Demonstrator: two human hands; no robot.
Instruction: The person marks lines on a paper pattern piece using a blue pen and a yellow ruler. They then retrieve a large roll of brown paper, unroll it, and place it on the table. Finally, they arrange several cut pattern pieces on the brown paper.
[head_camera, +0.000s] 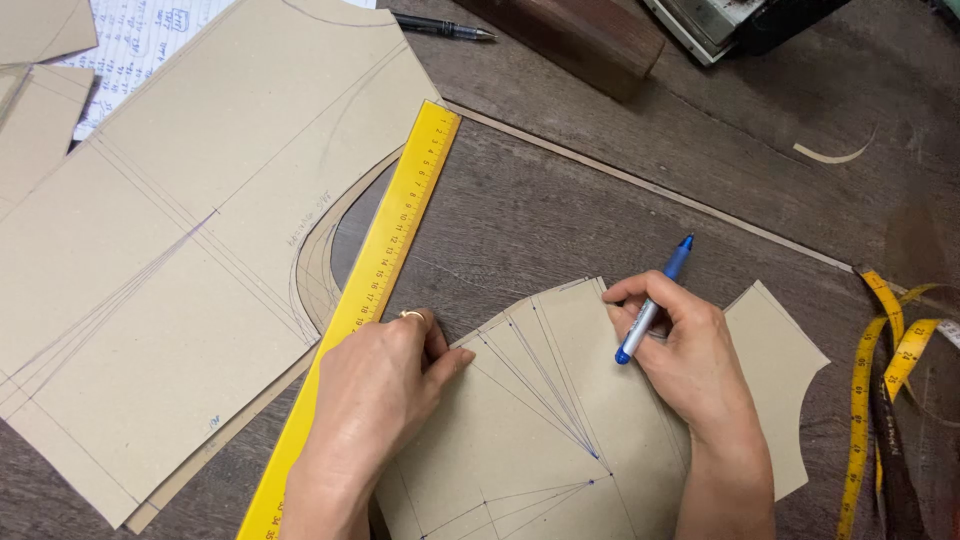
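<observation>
My right hand (690, 355) holds a blue pen (655, 300) with its tip down on a small tan cardboard pattern piece (545, 420) marked with fanned pen lines. My left hand (385, 385), wearing a ring, rests fingers curled on the left edge of that piece and touches a long yellow ruler (385, 265) that runs diagonally beside it. Neither forearm hides the drawn lines in the middle of the piece.
A large tan pattern sheet (170, 260) with ruled lines and a curved cut-out lies at left over the wooden table (620, 230). A yellow tape measure (880, 370) coils at right. A black pen (440, 25), a dark wooden block (580, 40) and lined paper (140, 40) sit at the back.
</observation>
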